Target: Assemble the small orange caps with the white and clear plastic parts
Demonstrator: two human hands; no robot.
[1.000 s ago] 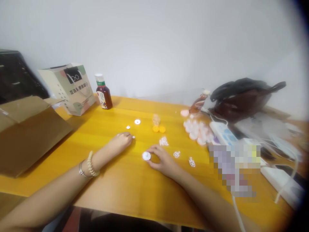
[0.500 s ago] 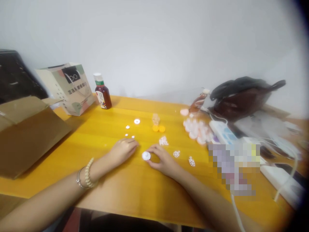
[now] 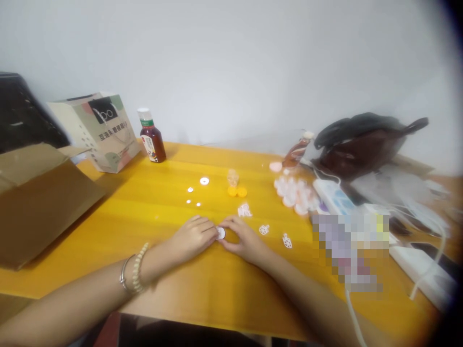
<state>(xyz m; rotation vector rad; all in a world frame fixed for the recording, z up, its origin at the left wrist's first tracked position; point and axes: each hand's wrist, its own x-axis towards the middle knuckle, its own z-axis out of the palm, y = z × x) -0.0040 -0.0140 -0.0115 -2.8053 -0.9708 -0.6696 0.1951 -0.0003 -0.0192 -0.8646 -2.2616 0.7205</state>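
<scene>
A small white disc [image 3: 221, 233] is between the thumb and forefinger of my right hand [image 3: 246, 238], low over the table. My left hand [image 3: 195, 236], wearing bracelets on its wrist, meets the disc's left side with its fingertips pressed together. Whatever those fingertips pinch is hidden. Just beyond my left hand lie a white ring [image 3: 204, 181], a small white piece [image 3: 190, 190] and two tiny white bits [image 3: 188, 201]. White openwork cutouts [image 3: 264, 230] lie to the right of my right hand, and two orange round pieces [image 3: 237, 192] lie farther back.
A cardboard box [image 3: 43, 207], paper bag [image 3: 108, 135] and dark-red bottle [image 3: 152, 140] stand left on the yellow table [image 3: 181, 294]. Right are a cluster of pale round pieces [image 3: 293, 193], another bottle [image 3: 298, 150], a dark bag [image 3: 361, 149], a power strip [image 3: 334, 197] and cables.
My left hand has moved right and slightly toward me, so its fingertips now meet and partly cover the white disc. My right hand stays in place, still holding the disc.
</scene>
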